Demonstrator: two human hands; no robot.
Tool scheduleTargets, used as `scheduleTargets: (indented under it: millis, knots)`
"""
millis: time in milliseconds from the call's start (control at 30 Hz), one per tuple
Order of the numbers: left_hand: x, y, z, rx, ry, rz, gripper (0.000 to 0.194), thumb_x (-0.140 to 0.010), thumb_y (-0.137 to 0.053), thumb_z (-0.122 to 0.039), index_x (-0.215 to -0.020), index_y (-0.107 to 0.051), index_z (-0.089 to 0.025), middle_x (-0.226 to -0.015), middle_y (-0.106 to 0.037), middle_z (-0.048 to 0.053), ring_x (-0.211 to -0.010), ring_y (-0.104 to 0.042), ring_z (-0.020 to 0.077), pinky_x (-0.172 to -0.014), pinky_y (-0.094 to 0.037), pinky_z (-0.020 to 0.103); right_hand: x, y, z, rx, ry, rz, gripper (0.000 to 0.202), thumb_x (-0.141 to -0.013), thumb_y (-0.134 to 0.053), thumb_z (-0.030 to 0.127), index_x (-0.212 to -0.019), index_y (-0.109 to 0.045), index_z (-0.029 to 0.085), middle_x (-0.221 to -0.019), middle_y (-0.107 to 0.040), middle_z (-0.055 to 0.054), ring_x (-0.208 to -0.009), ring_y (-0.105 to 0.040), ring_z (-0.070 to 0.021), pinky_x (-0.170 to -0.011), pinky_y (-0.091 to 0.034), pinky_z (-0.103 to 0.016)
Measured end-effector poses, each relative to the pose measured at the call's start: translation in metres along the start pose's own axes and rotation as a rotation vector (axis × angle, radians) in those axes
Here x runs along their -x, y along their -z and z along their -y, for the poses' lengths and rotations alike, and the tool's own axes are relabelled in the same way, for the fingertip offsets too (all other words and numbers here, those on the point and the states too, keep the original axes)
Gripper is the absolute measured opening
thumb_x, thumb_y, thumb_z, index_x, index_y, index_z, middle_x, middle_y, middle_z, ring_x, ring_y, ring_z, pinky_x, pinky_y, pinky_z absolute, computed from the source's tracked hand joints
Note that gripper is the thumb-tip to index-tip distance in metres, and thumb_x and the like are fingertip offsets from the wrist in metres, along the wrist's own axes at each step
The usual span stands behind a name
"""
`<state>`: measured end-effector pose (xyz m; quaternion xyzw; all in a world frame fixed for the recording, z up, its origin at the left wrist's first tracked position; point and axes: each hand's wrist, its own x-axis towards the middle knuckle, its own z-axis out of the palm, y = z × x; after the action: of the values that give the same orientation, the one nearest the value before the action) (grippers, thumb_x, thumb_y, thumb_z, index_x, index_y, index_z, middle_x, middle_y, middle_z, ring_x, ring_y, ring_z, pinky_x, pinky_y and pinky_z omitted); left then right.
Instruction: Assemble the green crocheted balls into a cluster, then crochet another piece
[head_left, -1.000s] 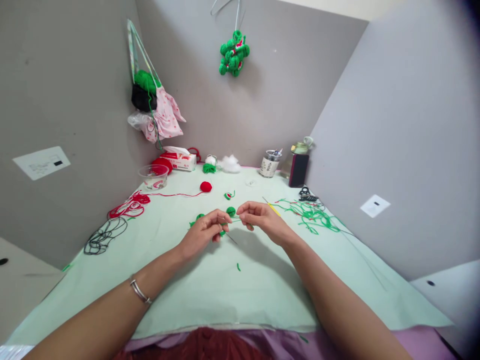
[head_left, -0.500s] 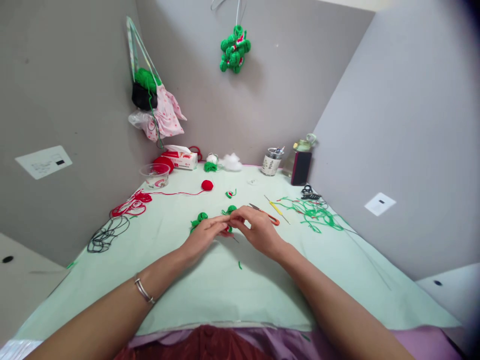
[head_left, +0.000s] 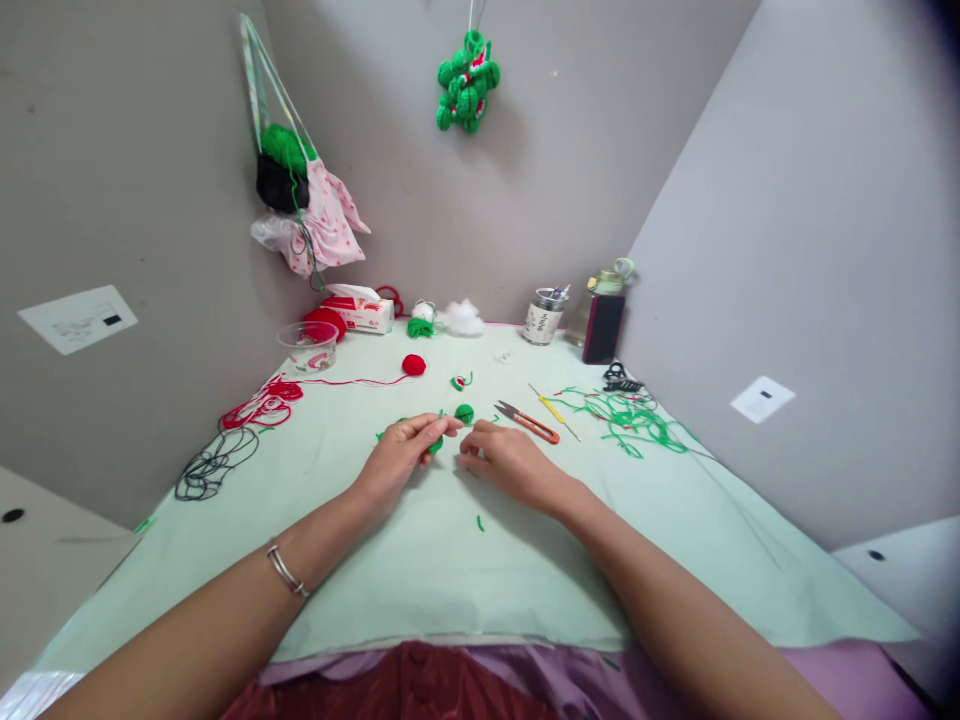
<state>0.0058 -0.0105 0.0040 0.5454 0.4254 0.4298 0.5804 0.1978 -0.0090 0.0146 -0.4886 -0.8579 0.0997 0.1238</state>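
Note:
My left hand (head_left: 405, 452) is closed with the thumb against the fingers. Part of a green crocheted piece (head_left: 436, 447) shows under its fingertips, and more green peeks out behind the hand. My right hand (head_left: 514, 462) is just to the right, fingers curled down close to the tabletop; what they hold, if anything, is hidden. Just beyond the gap between both hands lies a green crocheted ball (head_left: 465, 414). Orange-handled thread snips (head_left: 529, 423) rest beyond my right hand, beside a yellow crochet hook (head_left: 555, 410). A short green yarn scrap (head_left: 481, 523) lies nearer me.
A red yarn ball (head_left: 413, 365) and a small green-red crocheted piece (head_left: 460, 382) lie farther back. Loose red yarn (head_left: 266, 402) and black cord (head_left: 216, 465) are left, green yarn scraps (head_left: 637, 425) right. A plastic tub (head_left: 307, 348), tissue box (head_left: 361, 312), pen can (head_left: 543, 318) and phone (head_left: 604, 328) stand behind.
My hands have moved apart; the right one has come down and away from the left. The green ball and the snips show more fully, and the needle-like tip under the hands is out of sight.

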Motion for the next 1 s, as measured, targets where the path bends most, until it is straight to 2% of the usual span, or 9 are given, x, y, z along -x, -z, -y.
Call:
scheduleTargets:
  millis: [133, 267, 433, 533, 600, 700, 833, 900, 1000]
  knots:
    - [0.001, -0.001, -0.001, 0.071, 0.01, 0.069, 0.036, -0.086, -0.063, -0.049, -0.102, -0.074, -0.019, -0.076, -0.051, -0.002, -0.059, -0.041, 0.0062, -0.054, -0.031, 0.02, -0.001, -0.007, 0.012, 0.253, 0.008, 0.149, 0.019, -0.092, -0.049, 0.014, -0.092, -0.068, 0.014, -0.097, -0.066, -0.01, -0.07, -0.061, -0.0175, -0.057, -0.027, -0.028]
    - [0.0, 0.001, -0.001, 0.169, 0.05, 0.136, 0.035, -0.085, -0.065, -0.05, -0.101, -0.075, -0.02, -0.075, -0.048, -0.002, -0.06, -0.042, 0.0062, -0.053, -0.032, 0.019, -0.001, -0.007, 0.018, 0.269, 0.018, 0.162, 0.021, -0.087, -0.045, 0.009, -0.086, -0.066, 0.013, -0.093, -0.067, -0.011, -0.069, -0.06, -0.0176, -0.055, -0.025, -0.029]
    - [0.002, 0.003, -0.002, 0.106, 0.019, 0.151, 0.031, -0.086, -0.063, -0.05, -0.087, -0.076, -0.022, -0.11, -0.062, 0.003, -0.058, -0.033, 0.0056, -0.048, -0.025, 0.02, -0.003, -0.005, 0.001, -0.224, -0.079, -0.026, 0.011, -0.079, -0.054, 0.012, -0.075, -0.063, 0.017, -0.072, -0.065, -0.002, -0.065, -0.056, -0.0139, -0.062, -0.034, -0.026]
    - [0.005, 0.002, -0.004, 0.031, -0.001, 0.158, 0.03, -0.086, -0.063, -0.05, -0.085, -0.077, -0.023, -0.121, -0.063, 0.002, -0.057, -0.029, 0.006, -0.047, -0.022, 0.022, -0.007, 0.001, -0.01, -0.676, -0.145, -0.073, 0.01, -0.079, -0.058, 0.02, -0.087, -0.063, 0.017, -0.067, -0.063, 0.001, -0.059, -0.055, -0.0124, -0.058, -0.038, -0.025]
    - [0.006, 0.002, -0.005, -0.026, -0.013, 0.162, 0.031, -0.086, -0.063, -0.05, -0.087, -0.078, -0.024, -0.126, -0.063, 0.002, -0.057, -0.031, 0.0064, -0.047, -0.022, 0.023, -0.008, 0.006, -0.011, -0.891, -0.174, -0.092, 0.02, -0.077, -0.063, 0.025, -0.095, -0.064, 0.016, -0.068, -0.064, 0.001, -0.057, -0.054, -0.0119, -0.058, -0.041, -0.025]
    - [0.005, 0.002, -0.003, -0.139, -0.049, 0.181, 0.031, -0.087, -0.061, -0.049, -0.09, -0.079, -0.024, -0.128, -0.064, 0.003, -0.065, -0.045, 0.0095, -0.051, -0.03, 0.024, -0.009, 0.013, -0.008, -1.074, -0.207, -0.151, 0.02, -0.074, -0.069, 0.03, -0.088, -0.068, 0.016, -0.069, -0.066, 0.0, -0.059, -0.054, -0.0114, -0.061, -0.044, -0.027]
    - [0.002, 0.002, 0.002, -0.28, -0.16, 0.269, 0.027, -0.088, -0.061, -0.043, -0.088, -0.08, -0.024, -0.118, -0.069, 0.004, -0.099, -0.059, 0.0196, -0.079, -0.045, 0.028, -0.008, 0.016, -0.007, -1.251, -0.22, -0.238, 0.019, -0.071, -0.077, 0.033, -0.079, -0.07, 0.017, -0.066, -0.064, 0.001, -0.061, -0.054, -0.0101, -0.064, -0.046, -0.026]
    - [0.001, 0.003, 0.003, -0.331, -0.19, 0.28, 0.025, -0.088, -0.061, -0.042, -0.089, -0.08, -0.025, -0.115, -0.07, 0.005, -0.107, -0.059, 0.0224, -0.092, -0.043, 0.032, -0.007, 0.016, -0.008, -1.323, -0.225, -0.257, 0.021, -0.07, -0.079, 0.033, -0.081, -0.07, 0.017, -0.068, -0.063, 0.002, -0.06, -0.054, -0.0091, -0.063, -0.047, -0.025]
    - [0.002, 0.002, 0.001, -0.375, -0.214, 0.224, 0.025, -0.088, -0.061, -0.043, -0.087, -0.08, -0.027, -0.117, -0.07, 0.005, -0.111, -0.058, 0.0248, -0.1, -0.04, 0.037, -0.006, 0.017, -0.007, -1.415, -0.211, -0.225, 0.022, -0.071, -0.08, 0.033, -0.083, -0.07, 0.017, -0.075, -0.067, 0.0, -0.062, -0.057, -0.0091, -0.061, -0.048, -0.024]
